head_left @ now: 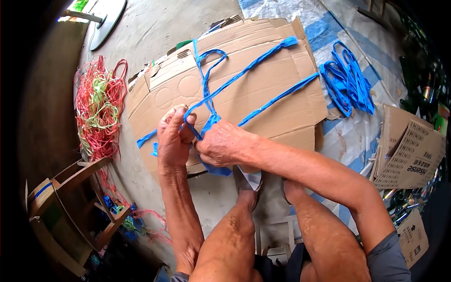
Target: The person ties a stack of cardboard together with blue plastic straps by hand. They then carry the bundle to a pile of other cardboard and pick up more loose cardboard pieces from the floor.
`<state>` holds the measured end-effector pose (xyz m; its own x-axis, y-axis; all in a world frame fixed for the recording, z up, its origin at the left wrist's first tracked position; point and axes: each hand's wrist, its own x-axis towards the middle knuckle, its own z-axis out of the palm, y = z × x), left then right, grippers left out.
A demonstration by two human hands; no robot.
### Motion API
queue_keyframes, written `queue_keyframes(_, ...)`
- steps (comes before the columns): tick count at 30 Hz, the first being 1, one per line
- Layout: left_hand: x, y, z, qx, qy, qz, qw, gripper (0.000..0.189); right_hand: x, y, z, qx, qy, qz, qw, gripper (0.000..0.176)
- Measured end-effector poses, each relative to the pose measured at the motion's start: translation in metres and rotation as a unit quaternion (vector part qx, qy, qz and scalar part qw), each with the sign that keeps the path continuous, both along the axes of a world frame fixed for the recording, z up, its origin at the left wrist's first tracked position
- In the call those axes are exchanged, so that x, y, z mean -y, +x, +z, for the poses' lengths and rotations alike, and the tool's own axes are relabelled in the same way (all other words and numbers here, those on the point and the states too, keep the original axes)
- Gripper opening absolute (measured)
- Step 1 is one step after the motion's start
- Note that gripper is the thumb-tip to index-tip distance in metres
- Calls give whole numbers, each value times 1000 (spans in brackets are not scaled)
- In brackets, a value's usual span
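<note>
Because the blue strap (260,61) bends back on itself in a small loop between the two hands, the likeliest trouble is that loop collapsing or pulling out if either grip relaxes. The left hand (173,136) pinches it between thumb and fingers; the right hand (225,144) is closed over it just beside, though its fingertips are hidden underneath. A hard tug on one side could drag the crossing off line, and slack in the loose bight towards 12 o'clock might let the strap slide over the smooth board. Too much tension, on the other hand, could crush the edges, where the strap would bite most. The cardboard stack (258,89) lies at 12 o'clock, just ahead of the feet (246,188), and is made of brown flattened sheets, creased, with ragged, uneven margins along its 11 o'clock side; loose layers there might slip out if the binding sits slack. The strap itself looks like twisted, rumpled sheeting, bright blue, running in two roughly parallel lines towards 1 and 2 o'clock, with a short end poking out at 9 o'clock. A separate blue coil (348,84) rests at 2 o'clock, near the stack's edge.
</note>
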<state>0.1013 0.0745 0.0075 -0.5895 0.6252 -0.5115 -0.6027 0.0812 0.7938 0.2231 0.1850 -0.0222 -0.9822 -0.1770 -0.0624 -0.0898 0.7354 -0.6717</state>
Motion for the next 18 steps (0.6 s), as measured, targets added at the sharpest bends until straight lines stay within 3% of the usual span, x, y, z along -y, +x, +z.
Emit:
queue_keyframes(1,4,-6,-4,7,26,-14,1000,21,0,2,-3,-8,-2,-4,1000,27)
queue_keyframes(4,-4,0,6,-29,-48,-3,998,21,-3,3,-3,-18,-11,-12,1000,25)
queue_keyframes(9,5,-6,1,-8,-12,17,1000,32,-14,7,4,-3,-63,-51,997,27)
queue_keyframes(13,15,-4,10,-9,-38,10,999,36,-23,5,-3,-17,-192,-98,976,29)
queue_keyframes(16,18,-9,15,-34,-30,5,999,35,-28,2,-7,-8,-385,-101,917,30)
queue_keyframes(18,19,-11,20,-44,-8,23,999,32,-35,0,0,-50,-393,-132,909,30)
